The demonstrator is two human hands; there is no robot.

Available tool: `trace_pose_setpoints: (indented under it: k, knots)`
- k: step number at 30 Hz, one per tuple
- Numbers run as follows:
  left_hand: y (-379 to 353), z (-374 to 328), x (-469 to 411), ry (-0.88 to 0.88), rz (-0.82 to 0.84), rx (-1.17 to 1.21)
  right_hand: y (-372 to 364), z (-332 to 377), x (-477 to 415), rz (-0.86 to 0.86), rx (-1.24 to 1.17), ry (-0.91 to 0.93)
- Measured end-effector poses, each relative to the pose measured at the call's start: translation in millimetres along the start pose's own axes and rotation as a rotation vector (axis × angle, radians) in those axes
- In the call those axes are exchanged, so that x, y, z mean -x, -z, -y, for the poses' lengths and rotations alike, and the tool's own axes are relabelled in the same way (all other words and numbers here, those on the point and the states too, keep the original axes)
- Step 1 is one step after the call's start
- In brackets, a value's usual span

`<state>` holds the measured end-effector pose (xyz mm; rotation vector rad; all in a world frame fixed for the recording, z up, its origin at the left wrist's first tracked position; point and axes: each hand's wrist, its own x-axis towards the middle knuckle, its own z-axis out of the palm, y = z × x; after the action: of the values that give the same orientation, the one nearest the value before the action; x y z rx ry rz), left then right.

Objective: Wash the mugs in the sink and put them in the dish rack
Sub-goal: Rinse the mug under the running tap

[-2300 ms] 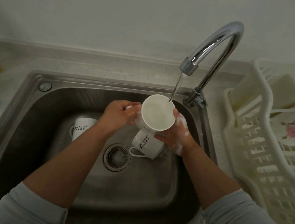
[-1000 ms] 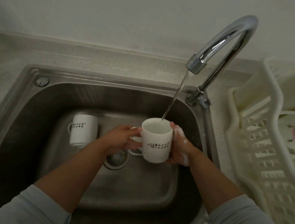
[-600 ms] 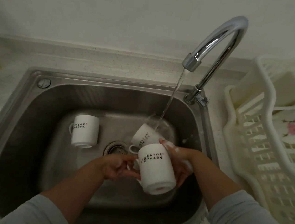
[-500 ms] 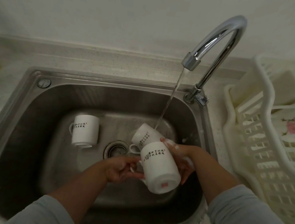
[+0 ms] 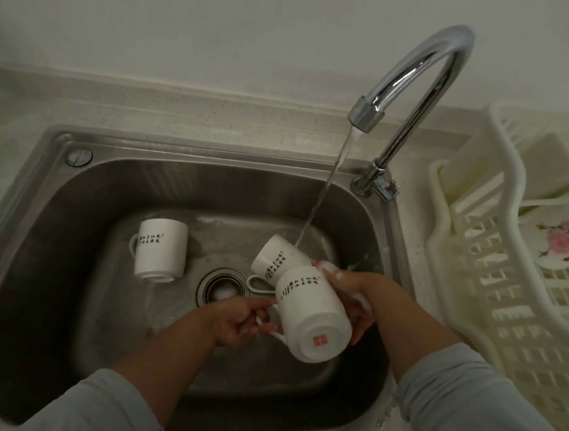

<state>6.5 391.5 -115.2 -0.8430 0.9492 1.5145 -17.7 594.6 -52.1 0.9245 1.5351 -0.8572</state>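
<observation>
We're holding tilted mug [image 5: 312, 317] over sink [image 5: 212, 155], base facing near: left hand [image 5: 232, 322] pinching handle [image 5: 279, 337], soapy right hand [image 5: 355, 297] curling round right side.

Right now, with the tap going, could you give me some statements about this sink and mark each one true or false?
1. Water runs from the faucet. True.
2. The held mug is upright. False: it is tipped, with its base toward the camera.
3. The left hand grips the held mug's handle. True.
4. The dish rack sits left of the sink. False: it is on the right.
5. Only one other mug is in the sink. False: there are two, the left mug and the tilted mug under the stream.
</observation>
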Motion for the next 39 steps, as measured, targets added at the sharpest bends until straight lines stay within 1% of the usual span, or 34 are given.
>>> trace_pose_setpoints:
  k: [8, 11, 14, 16, 17, 19, 22, 25, 29, 32, 35, 36, 39]
  knots:
    - [-3.8, -6.4, 2.6, -0.023, -0.052, -0.115, 0.5, -3.1, -2.6, -0.043, -0.018, 0.049]
    - [-3.4, -9.7, 3.9, -0.038, -0.052, -0.114, 1.6, -3.5, -4.3, -0.046, -0.030, 0.070]
    - [-5.4, -16.6, 8.0, -0.103, -0.068, -0.140, 0.6, -4.6, -8.6, 0.011, -0.151, 0.112]
    - [-7.5, -26.3, 11.8, -0.177, -0.063, -0.177, -0.8, -5.8, -9.9, 0.085, -0.302, 0.163]
    - [-9.3, -31.5, 15.9, -0.209, -0.066, -0.243, -3.1, -5.2, -8.0, 0.123, -0.359, 0.205]
    - [-14.2, -40.5, 27.8, -0.304, -0.130, -0.403, -8.3, -4.1, -6.5, 0.162, -0.484, 0.282]
    - [-20.1, -53.0, 39.1, -0.514, -0.228, -0.556, -20.4, 0.9, -8.9, 0.174, -0.655, 0.366]
    - [-24.4, -65.0, 45.2, -0.630, -0.299, -0.581, -28.7, 11.8, -6.6, 0.177, -0.849, 0.454]
    - [-31.1, -72.3, 51.2, -0.771, -0.360, -0.588, -24.3, 23.9, -1.1, 0.091, -0.898, 0.561]
    - [-32.9, -76.6, 54.3, -0.873, -0.419, -0.623, -18.0, 30.7, -0.6, 0.111, -0.911, 0.638]
    - [-36.1, -78.1, 56.9, -1.001, -0.471, -0.678, -14.7, 32.7, 4.1, 0.153, -0.997, 0.736]
    - [-38.2, -77.8, 57.0, -1.034, -0.474, -0.687, -13.4, 32.7, 4.9, 0.156, -1.037, 0.770]
    - [-46.3, -77.4, 54.8, -1.115, -0.422, -0.675, -8.0, 28.5, 4.4, 0.051, -1.093, 0.806]
